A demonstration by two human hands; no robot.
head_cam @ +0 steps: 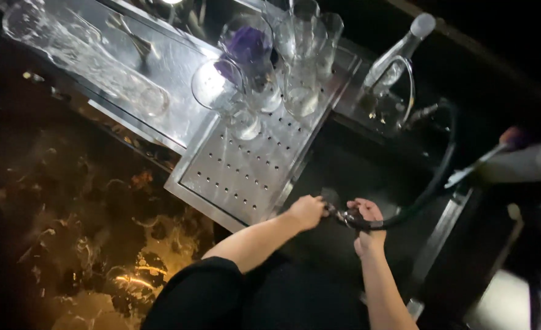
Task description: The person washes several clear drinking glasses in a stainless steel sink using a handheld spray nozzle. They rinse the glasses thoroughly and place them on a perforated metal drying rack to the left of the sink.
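My left hand [307, 211] and my right hand [367, 217] meet over a dark sink well, both closed around the metal nozzle end [344, 216] of a black hose [432, 183]. The hose curves up and to the right toward the back of the sink. Just left of my hands lies a perforated steel drain tray [234, 177], with several upturned clear glasses [264, 67] at its far end. What sits between my fingers besides the nozzle is too dark to make out.
A steel counter [160, 61] with a long clear glass vessel [81, 58] runs along the back left. A clear bottle with a white stopper [399, 55] stands in a wire holder at the back right. Dark marbled counter [69, 214] fills the left.
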